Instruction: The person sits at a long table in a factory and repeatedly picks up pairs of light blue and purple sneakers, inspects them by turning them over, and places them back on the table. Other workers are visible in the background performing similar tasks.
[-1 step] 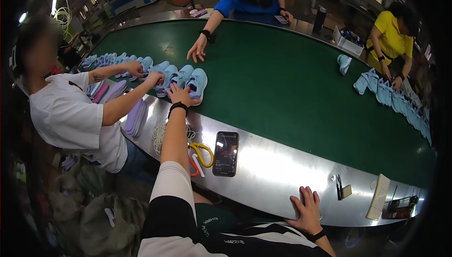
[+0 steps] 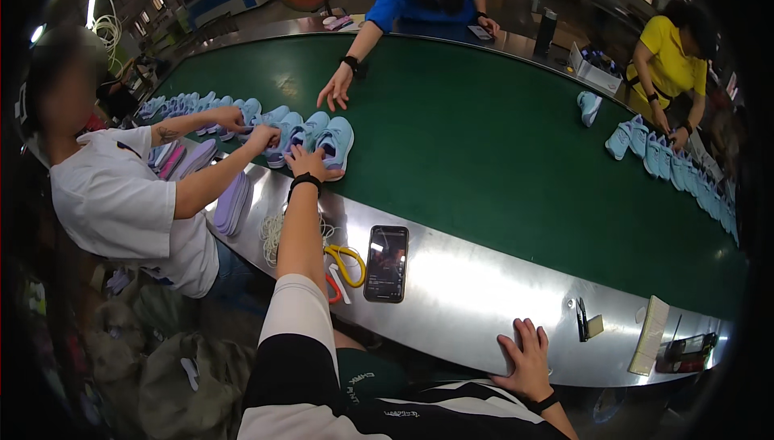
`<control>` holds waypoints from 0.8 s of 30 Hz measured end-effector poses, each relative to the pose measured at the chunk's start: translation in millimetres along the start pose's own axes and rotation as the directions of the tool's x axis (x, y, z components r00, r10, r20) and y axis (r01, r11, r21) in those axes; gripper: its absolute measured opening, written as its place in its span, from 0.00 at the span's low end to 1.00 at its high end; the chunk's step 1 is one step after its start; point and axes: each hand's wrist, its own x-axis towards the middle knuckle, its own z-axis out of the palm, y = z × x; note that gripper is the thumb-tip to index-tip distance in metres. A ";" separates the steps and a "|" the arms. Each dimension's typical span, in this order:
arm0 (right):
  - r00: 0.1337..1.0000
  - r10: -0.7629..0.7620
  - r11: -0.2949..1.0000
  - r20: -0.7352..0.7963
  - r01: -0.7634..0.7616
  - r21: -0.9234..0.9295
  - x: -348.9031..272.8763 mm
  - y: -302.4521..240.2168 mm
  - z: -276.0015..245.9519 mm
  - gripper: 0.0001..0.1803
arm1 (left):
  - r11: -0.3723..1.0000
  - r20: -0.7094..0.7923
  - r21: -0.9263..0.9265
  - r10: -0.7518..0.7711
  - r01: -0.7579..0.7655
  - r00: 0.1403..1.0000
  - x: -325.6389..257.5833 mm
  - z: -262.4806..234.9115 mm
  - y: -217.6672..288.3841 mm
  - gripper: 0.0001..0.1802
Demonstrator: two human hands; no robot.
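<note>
1. Far left: co-worker in a white T-shirt (image 2: 113, 190), arms reaching across to the sneaker row; that nearer forearm crowds your left side. Purple insoles (image 2: 233, 202) stacked below it.
2. Your left hand (image 2: 307, 163): fingers spread, at the heels of the last sneakers; firm grip or light touch, can't tell. End pale-blue sneaker (image 2: 342, 135) sits at the row's right end, on the green belt (image 2: 484, 158).
3. Blue-sleeved co-worker's hand (image 2: 334, 89) hangs just beyond the row, fingers pointing down.
4. Under and beside your forearm: tangled pale cord (image 2: 272, 238), yellow scissor handle (image 2: 362, 269), then your smartphone-side gap and the smartphone (image 2: 386, 264), screen lit.
5. Your right hand (image 2: 526, 359): fingers spread, resting on the metal table edge (image 2: 468, 295), holding nothing.
6. Right: black nippers (image 2: 581, 321), tan block (image 2: 595, 326), pale strip (image 2: 649, 335). Beyond, lone sneaker (image 2: 589, 108), second sneaker row (image 2: 680, 172), yellow-shirted co-worker (image 2: 675, 57).
7. Versus earlier frame: near-identical; sneakers, smartphone and your right hand unmoved.
</note>
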 end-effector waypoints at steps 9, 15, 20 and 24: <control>0.995 -0.048 0.998 -0.091 0.050 0.023 5.7 -0.6 1.6 0.47 | 0.946 -0.171 -0.211 0.213 -0.247 0.962 -32.0 -48.4 36.1 0.35; 0.964 0.048 0.932 -0.261 0.051 0.360 -2.9 12.6 5.8 0.50 | 0.524 -0.193 -0.672 0.559 -0.524 0.806 -219.0 -134.6 108.4 0.29; 0.852 0.331 0.762 -0.406 0.013 0.648 3.8 14.0 9.3 0.39 | 0.236 0.064 -0.968 0.570 -0.089 0.819 -365.8 -119.3 133.0 0.29; 0.883 0.317 0.829 -0.347 -0.079 0.554 -10.8 11.4 8.1 0.38 | 0.032 0.173 -0.982 0.539 0.185 0.824 -416.5 -74.9 165.6 0.36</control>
